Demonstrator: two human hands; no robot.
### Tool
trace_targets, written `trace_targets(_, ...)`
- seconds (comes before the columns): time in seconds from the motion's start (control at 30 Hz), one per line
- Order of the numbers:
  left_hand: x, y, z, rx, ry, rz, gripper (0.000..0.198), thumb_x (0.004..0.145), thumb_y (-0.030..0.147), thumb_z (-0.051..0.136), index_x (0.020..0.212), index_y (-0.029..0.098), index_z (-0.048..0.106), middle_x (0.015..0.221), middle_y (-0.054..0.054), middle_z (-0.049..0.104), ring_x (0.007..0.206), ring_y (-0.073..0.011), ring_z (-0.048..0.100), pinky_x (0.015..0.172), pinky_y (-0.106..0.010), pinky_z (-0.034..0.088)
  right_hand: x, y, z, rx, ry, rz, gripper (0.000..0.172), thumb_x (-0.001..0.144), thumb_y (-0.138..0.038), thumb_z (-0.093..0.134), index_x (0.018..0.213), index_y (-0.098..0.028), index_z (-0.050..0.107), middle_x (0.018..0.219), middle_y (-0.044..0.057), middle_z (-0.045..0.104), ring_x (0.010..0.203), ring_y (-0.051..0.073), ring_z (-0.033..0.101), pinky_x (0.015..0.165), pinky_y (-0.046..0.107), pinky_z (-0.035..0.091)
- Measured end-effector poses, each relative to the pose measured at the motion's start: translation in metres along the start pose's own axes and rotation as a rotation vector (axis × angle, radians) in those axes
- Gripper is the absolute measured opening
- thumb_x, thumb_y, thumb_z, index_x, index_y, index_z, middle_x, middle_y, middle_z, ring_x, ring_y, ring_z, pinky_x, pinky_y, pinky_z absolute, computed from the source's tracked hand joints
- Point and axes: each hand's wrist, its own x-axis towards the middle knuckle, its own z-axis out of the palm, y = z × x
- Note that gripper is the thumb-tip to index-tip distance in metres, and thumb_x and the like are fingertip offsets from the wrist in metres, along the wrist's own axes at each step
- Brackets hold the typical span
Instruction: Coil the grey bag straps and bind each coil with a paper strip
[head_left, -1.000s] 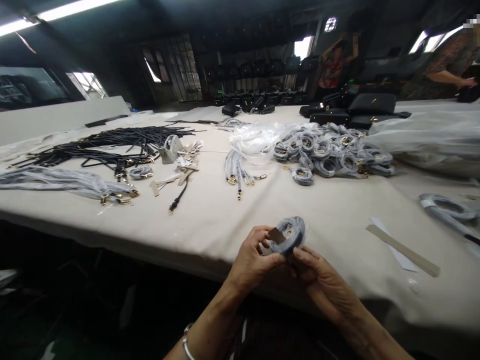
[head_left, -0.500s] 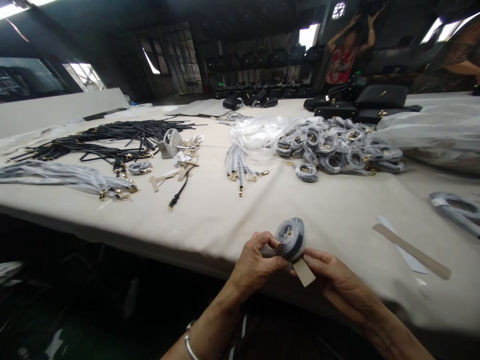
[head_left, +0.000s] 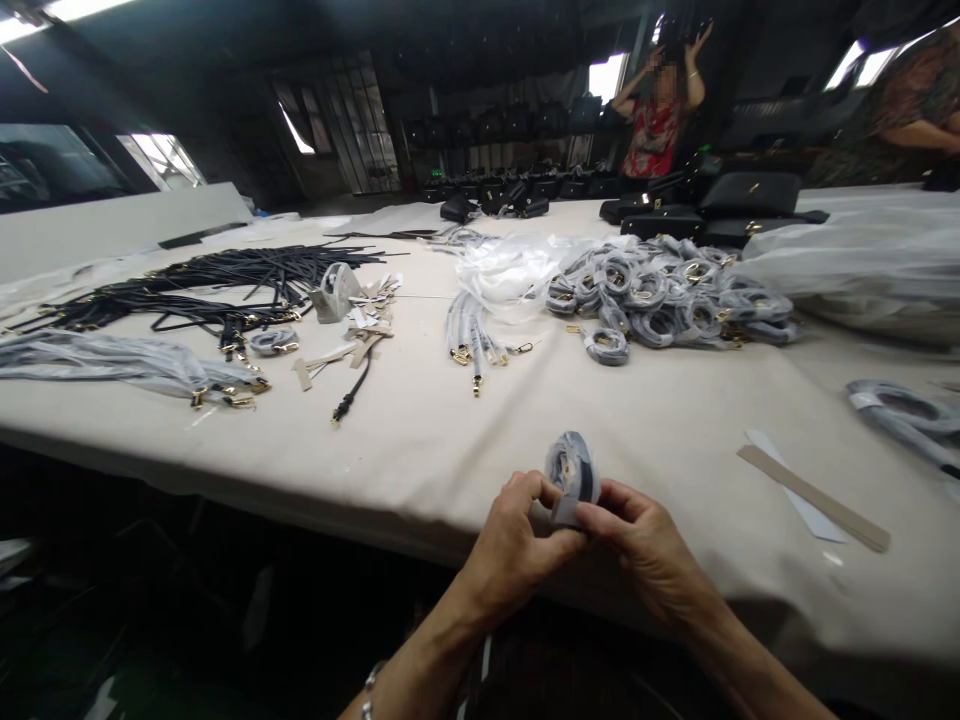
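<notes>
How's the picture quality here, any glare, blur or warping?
Head view: the window and ceiling light blow out white, the room behind is dim; the table bows from wide-angle distortion; the coiled strap in the left hand and right hand looks sharp.

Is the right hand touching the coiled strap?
Touching. Head view: the right hand pinches the coiled strap at its lower edge, the left hand opposite.

Both hands on one wrapped coil

At the near edge of the cloth-covered table, the left hand and right hand pinch a small grey wrapped coiled strap between their fingertips, held upright. Farther back lie a heap of like coils and loose black straps; a tan paper strip lies to the right
</notes>
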Motion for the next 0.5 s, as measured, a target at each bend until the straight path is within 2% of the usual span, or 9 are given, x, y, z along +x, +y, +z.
trace_targets(0.1, 0.000, 0.005, -0.011, -0.051, -0.122, -0.012, 0.013, 0.077, 0.028, 0.070, 0.079, 0.019, 0.062, 0.081, 0.001, 0.060, 0.077, -0.0155, 0.055, 0.068, -0.023, 0.041, -0.001, 0.002, 0.001, -0.009, -0.021, -0.008, 0.038, 0.065, -0.042, 0.086, 0.089, -0.017, 0.074, 0.076, 0.004, 0.072, 0.067, 0.018, 0.063, 0.060, 0.025, 0.051)
trace_targets(0.2, 0.001, 0.010, -0.014, -0.040, -0.104, 0.003, 0.011, 0.079, 0.021, 0.062, 0.069, 0.018, 0.059, 0.073, 0.002, 0.058, 0.071, -0.0139, 0.054, 0.066, -0.023, 0.040, -0.004, 0.000, 0.002, -0.060, -0.026, -0.036, 0.037, 0.062, -0.043, 0.088, 0.083, -0.016, 0.073, 0.074, 0.003, 0.071, 0.064, 0.017, 0.063, 0.057, 0.025, 0.051)
trace_targets(0.37, -0.004, 0.006, -0.003, 0.166, 0.107, 0.132, 0.016, 0.072, 0.009, 0.060, 0.060, 0.017, 0.056, 0.065, 0.001, 0.061, 0.070, -0.0150, 0.057, 0.072, -0.027, 0.041, -0.013, -0.009, 0.006, -0.136, -0.036, -0.021, 0.037, 0.061, -0.039, 0.088, 0.086, -0.015, 0.075, 0.077, 0.003, 0.073, 0.068, 0.017, 0.065, 0.062, 0.024, 0.053)
trace_targets(0.5, -0.009, -0.005, 0.008, 0.431, 0.367, 0.446, 0.016, 0.076, 0.006, 0.059, 0.065, 0.018, 0.060, 0.062, 0.001, 0.063, 0.067, -0.0166, 0.059, 0.072, -0.031, 0.041, -0.020, -0.008, 0.011, -0.112, 0.017, -0.057, 0.037, 0.063, -0.040, 0.088, 0.089, -0.016, 0.076, 0.082, 0.004, 0.075, 0.074, 0.019, 0.067, 0.068, 0.024, 0.054)
